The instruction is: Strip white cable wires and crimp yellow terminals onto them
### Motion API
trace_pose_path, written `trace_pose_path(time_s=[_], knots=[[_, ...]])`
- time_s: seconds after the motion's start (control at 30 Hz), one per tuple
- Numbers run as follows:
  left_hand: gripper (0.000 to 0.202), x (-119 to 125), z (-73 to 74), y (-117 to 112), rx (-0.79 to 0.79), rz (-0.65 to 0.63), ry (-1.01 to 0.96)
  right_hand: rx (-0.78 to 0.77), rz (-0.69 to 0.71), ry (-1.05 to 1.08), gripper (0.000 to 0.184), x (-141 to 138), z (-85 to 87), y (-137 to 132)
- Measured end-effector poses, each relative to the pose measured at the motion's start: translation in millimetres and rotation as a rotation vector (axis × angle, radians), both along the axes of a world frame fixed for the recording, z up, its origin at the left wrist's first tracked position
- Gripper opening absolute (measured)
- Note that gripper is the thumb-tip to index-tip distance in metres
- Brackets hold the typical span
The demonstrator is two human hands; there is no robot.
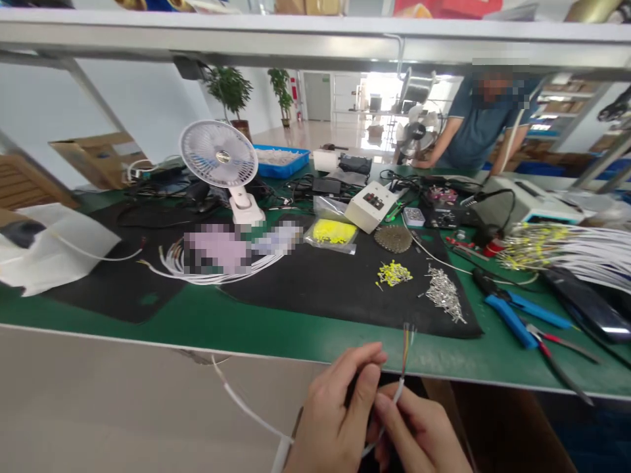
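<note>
A white multi-core cable point(399, 390) has its outer sheath stripped at the tip, where thin coloured wires point(406, 347) fan upward. My right hand point(421, 430) pinches this cable between thumb and fingers just below the stripped end. Close beside it, my left hand point(340, 410) is curled around the lower run of the cable, its thumb and index finger near the right fingertips; its inner fingers are hidden. A length of white cable point(251, 410) trails out to the left over the floor. Beyond the hands lie yellow-sleeved terminals point(394, 272) and bare silver terminals point(444, 292) on a black mat point(305, 282).
Blue-handled pliers point(513, 318) and red-handled cutters point(547, 348) lie at right, near a bundle of white cables point(591, 253). A white fan point(221, 157), coiled cables point(207, 277) and a bag of yellow sleeves point(332, 232) occupy the bench. Another person point(468, 131) leans in behind.
</note>
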State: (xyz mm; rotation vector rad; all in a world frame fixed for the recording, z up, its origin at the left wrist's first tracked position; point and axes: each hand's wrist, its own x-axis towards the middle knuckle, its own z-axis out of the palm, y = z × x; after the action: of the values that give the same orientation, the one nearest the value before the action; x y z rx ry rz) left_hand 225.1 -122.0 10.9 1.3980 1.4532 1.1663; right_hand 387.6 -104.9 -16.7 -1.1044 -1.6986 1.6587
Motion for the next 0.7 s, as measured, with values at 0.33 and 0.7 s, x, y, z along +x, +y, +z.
trace_pose_path(time_s=[0.33, 0.7], knots=[[0.026, 35.0, 15.8, 30.2, -0.188, -0.083, -0.264, 0.186, -0.118, -0.106, 0.045, 6.9, -1.7, -2.8], [0.028, 45.4, 27.5, 43.9, -0.232, -0.083, -0.562, 0.218, -0.111, -0.081, 0.026, 7.6, -1.8, 1.2]])
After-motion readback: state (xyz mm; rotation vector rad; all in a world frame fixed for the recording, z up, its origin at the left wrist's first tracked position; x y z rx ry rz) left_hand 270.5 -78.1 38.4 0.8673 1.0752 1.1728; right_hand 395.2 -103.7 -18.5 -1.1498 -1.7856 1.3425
